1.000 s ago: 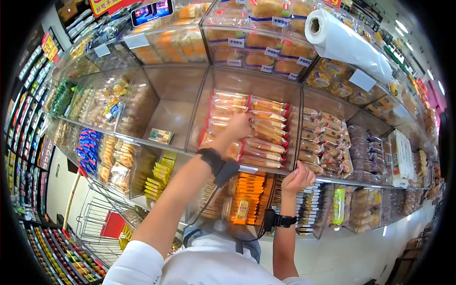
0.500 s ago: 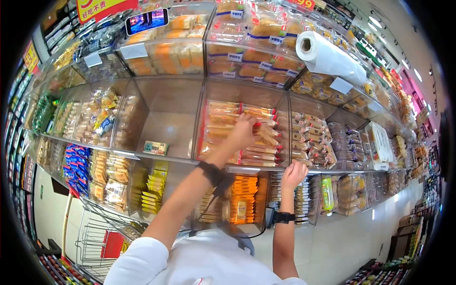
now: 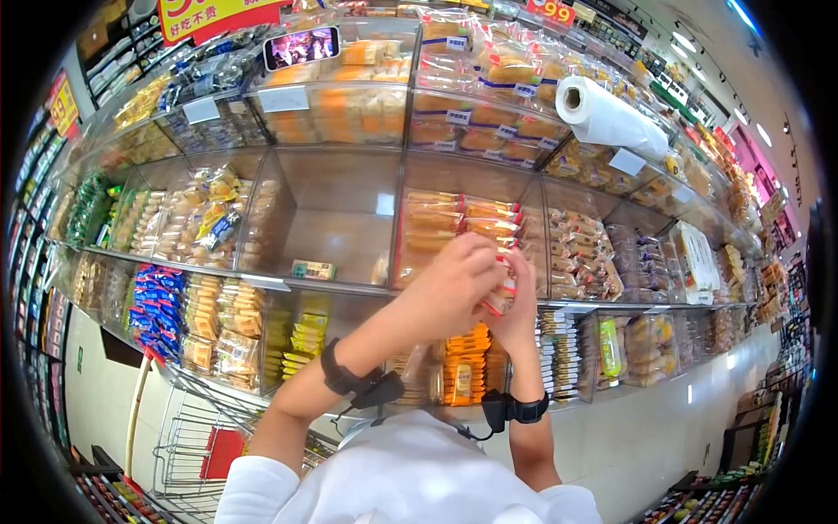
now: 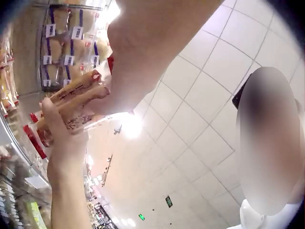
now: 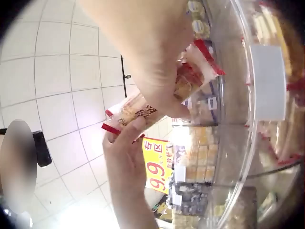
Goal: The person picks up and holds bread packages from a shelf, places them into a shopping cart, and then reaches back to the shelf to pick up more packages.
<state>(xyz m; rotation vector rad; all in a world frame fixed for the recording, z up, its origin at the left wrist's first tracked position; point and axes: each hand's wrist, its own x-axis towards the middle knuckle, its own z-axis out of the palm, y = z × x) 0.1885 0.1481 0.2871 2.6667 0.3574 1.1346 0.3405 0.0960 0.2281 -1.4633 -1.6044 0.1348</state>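
Note:
Both hands meet above the front edge of the bin of long wrapped breads [image 3: 432, 223]. A clear, red-ended bread packet [image 3: 499, 295] is between them, partly covered by fingers. My left hand [image 3: 458, 284] reaches across from the left and grips it; my right hand [image 3: 515, 319] holds it from the right. The left wrist view shows two bread sticks in the wrapping [image 4: 78, 102], with the right hand's thumb and fingers [image 4: 55, 117] around the lower end. In the right wrist view, the left hand [image 5: 126, 164] pinches the packet's printed end [image 5: 138, 114].
Clear dividers separate bins of wrapped baked goods [image 3: 580, 253]. A small box [image 3: 312, 270] lies in the bin to the left. Above are a plastic bag roll [image 3: 611, 118] and a phone [image 3: 301, 48]. A wire cart [image 3: 188, 437] stands at lower left.
My left hand has come back from the breads toward the front edge with a packet. My right hand, earlier curled by the shelf edge, has risen to meet it and grips the packet too.

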